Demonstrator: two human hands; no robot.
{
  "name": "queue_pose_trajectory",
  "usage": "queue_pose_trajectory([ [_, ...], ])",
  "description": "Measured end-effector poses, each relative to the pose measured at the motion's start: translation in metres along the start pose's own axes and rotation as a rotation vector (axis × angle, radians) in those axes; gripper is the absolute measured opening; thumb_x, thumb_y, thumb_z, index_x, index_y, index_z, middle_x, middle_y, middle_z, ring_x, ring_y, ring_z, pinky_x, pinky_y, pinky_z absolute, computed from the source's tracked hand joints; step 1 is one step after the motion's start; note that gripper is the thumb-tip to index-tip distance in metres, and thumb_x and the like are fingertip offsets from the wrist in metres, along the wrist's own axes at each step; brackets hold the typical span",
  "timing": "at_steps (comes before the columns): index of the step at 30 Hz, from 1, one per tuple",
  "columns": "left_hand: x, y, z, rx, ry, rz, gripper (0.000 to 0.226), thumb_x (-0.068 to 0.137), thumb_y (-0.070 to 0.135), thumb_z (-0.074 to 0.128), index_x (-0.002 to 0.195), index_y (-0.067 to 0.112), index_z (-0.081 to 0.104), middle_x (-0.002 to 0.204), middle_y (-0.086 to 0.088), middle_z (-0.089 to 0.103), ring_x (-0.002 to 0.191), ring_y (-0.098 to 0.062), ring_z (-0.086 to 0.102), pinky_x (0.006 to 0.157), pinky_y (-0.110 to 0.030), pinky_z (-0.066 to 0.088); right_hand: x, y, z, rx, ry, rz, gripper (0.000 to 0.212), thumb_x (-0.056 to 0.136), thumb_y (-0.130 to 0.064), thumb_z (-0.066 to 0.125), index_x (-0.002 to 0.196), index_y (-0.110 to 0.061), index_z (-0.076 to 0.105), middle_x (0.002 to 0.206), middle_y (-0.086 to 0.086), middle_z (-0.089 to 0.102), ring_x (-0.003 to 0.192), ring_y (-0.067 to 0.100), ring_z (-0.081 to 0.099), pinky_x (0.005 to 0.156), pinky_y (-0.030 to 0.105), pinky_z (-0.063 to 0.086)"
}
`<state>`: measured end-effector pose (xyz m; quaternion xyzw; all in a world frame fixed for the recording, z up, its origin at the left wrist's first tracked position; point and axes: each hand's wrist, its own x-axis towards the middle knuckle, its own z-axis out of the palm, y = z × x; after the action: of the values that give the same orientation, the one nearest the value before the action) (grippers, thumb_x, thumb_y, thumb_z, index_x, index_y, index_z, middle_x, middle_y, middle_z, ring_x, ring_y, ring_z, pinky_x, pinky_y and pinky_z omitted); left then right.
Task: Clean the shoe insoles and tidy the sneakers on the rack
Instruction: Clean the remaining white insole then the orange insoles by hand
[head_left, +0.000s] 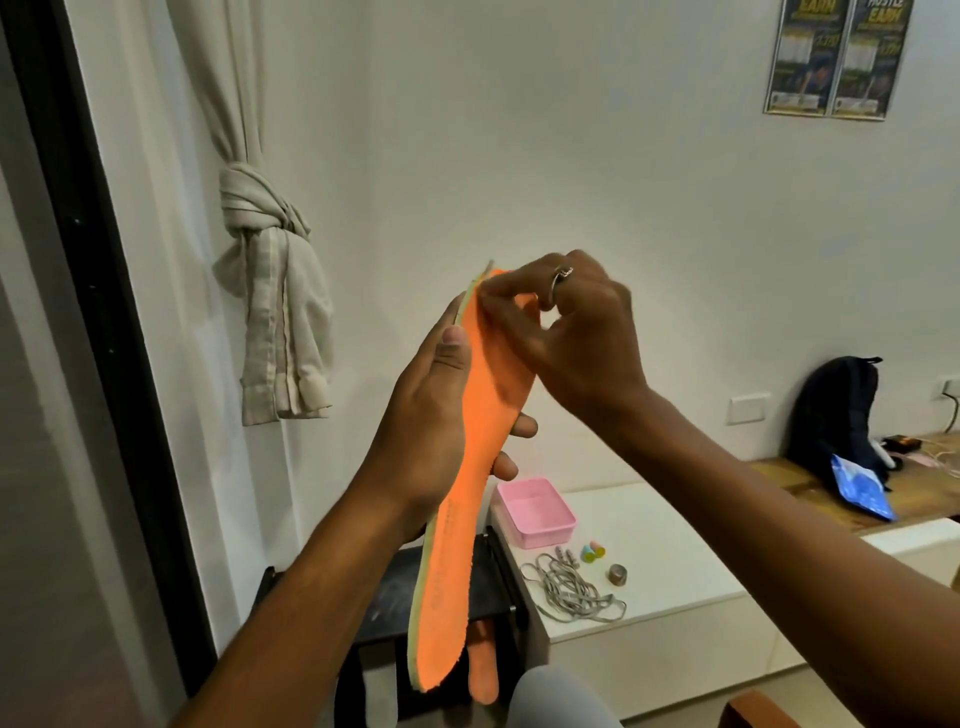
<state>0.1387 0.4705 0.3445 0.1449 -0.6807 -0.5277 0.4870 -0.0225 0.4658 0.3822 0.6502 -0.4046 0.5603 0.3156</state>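
White-walled room corner, seen from beside a person who stands facing it. An orange insole (483, 467) with a pale green underlayer is held in mid-air before the wall, nearly upright, its upper end tilted slightly right. The left hand (426, 415) grips it about the middle: the thumb lies on the orange face near the left edge, and the fingers curl round from behind, two tips showing at the right edge. The right hand (582, 338), wearing a ring (563, 273), has its fingers bent and drawn together, thumb and forefinger pinching the insole's upper end at the rim.

Directly below, a second orange insole (483, 670) hangs or leans in a black rack (395, 587); how it is supported cannot be told. Just right of the rack stands a white cabinet (675, 623) bearing a pink tray (535, 512), a tangle of grey laces (571, 592) and some small items too small to tell. Farther right, a wooden bench (810, 483) carries a dark backpack (836, 410) and a blue packet (862, 488). A knotted cream curtain (275, 312) hangs at the left; two posters (841, 57) are fixed high on the far right wall.
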Motion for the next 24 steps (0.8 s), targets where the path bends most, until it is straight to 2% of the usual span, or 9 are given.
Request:
queue_pose_trajectory([
  [3, -0.001, -0.001, 0.002, 0.013, -0.014, 0.002, 0.046, 0.107, 0.048, 0.026, 0.150, 0.040, 0.038, 0.120, -0.013, 0.067, 0.085, -0.034, 0.074, 0.058, -0.041, 0.055, 0.006, 0.004, -0.001, 0.000, 0.043, 0.053, 0.006, 0.086, -0.017, 0.076, 0.092, -0.019, 0.079, 0.086, -0.008, 0.073, 0.075, 0.009, 0.053, 0.069, 0.033, 0.048],
  [8, 0.003, 0.000, 0.000, -0.049, 0.024, 0.035, 0.043, 0.108, 0.044, 0.028, 0.145, 0.033, 0.046, 0.113, -0.015, 0.069, 0.079, -0.037, 0.070, 0.056, -0.043, 0.055, -0.014, -0.025, -0.003, 0.106, -0.046, -0.129, 0.005, 0.086, -0.012, 0.078, 0.090, -0.013, 0.080, 0.084, 0.000, 0.074, 0.075, 0.023, 0.062, 0.071, 0.033, 0.049],
  [10, 0.000, 0.000, 0.001, -0.005, 0.011, 0.025, 0.045, 0.107, 0.046, 0.027, 0.147, 0.036, 0.043, 0.111, -0.015, 0.070, 0.082, -0.035, 0.072, 0.056, -0.042, 0.055, -0.001, -0.008, -0.005, 0.046, -0.002, -0.106, 0.004, 0.086, -0.015, 0.078, 0.090, -0.014, 0.080, 0.085, -0.001, 0.074, 0.075, 0.021, 0.061, 0.071, 0.037, 0.049],
  [13, -0.001, -0.003, 0.005, 0.070, -0.021, 0.025, 0.047, 0.105, 0.051, 0.027, 0.150, 0.043, 0.038, 0.119, -0.012, 0.068, 0.086, -0.036, 0.074, 0.061, -0.043, 0.055, 0.015, 0.013, -0.009, -0.034, 0.072, -0.029, 0.005, 0.087, -0.017, 0.078, 0.091, -0.018, 0.080, 0.086, -0.005, 0.073, 0.076, 0.014, 0.056, 0.069, 0.035, 0.048],
  [19, -0.003, 0.000, 0.000, 0.022, 0.025, 0.065, 0.044, 0.108, 0.042, 0.027, 0.148, 0.036, 0.043, 0.112, -0.014, 0.070, 0.082, -0.035, 0.071, 0.055, -0.042, 0.056, -0.010, 0.000, -0.013, -0.076, -0.050, -0.308, 0.006, 0.090, -0.016, 0.076, 0.093, -0.013, 0.080, 0.085, 0.001, 0.072, 0.074, 0.027, 0.059, 0.068, 0.043, 0.047],
  [20, 0.005, 0.000, 0.004, 0.062, 0.058, 0.035, 0.042, 0.108, 0.042, 0.029, 0.147, 0.036, 0.043, 0.114, -0.011, 0.070, 0.083, -0.031, 0.073, 0.055, -0.040, 0.057, -0.006, 0.007, -0.015, -0.102, -0.036, -0.282, 0.006, 0.091, -0.017, 0.076, 0.094, -0.014, 0.080, 0.085, 0.000, 0.072, 0.075, 0.027, 0.059, 0.069, 0.044, 0.047],
  [21, 0.004, -0.003, 0.002, 0.140, 0.036, 0.051, 0.038, 0.108, 0.041, 0.033, 0.144, 0.038, 0.045, 0.117, -0.007, 0.069, 0.084, -0.020, 0.073, 0.056, -0.036, 0.058, 0.000, 0.014, -0.016, -0.127, -0.012, -0.237, 0.006, 0.091, -0.018, 0.075, 0.094, -0.015, 0.080, 0.086, 0.000, 0.072, 0.075, 0.026, 0.059, 0.069, 0.046, 0.048],
  [23, 0.007, -0.016, -0.010, -0.071, 0.002, 0.088, 0.032, 0.108, 0.034, 0.042, 0.139, 0.040, 0.048, 0.121, -0.002, 0.069, 0.088, 0.006, 0.067, 0.059, -0.014, 0.053, 0.007, 0.022, -0.018, -0.157, 0.007, -0.163, 0.006, 0.091, -0.020, 0.075, 0.093, -0.016, 0.079, 0.086, -0.001, 0.072, 0.077, 0.024, 0.057, 0.069, 0.048, 0.048],
  [24, 0.007, -0.019, -0.011, -0.061, -0.008, 0.074, 0.031, 0.109, 0.033, 0.042, 0.138, 0.041, 0.048, 0.121, -0.003, 0.069, 0.087, 0.007, 0.067, 0.059, -0.014, 0.054, 0.004, 0.021, -0.017, -0.154, -0.006, -0.170, 0.007, 0.091, -0.020, 0.075, 0.093, -0.016, 0.079, 0.086, -0.001, 0.071, 0.077, 0.024, 0.057, 0.069, 0.047, 0.048],
])
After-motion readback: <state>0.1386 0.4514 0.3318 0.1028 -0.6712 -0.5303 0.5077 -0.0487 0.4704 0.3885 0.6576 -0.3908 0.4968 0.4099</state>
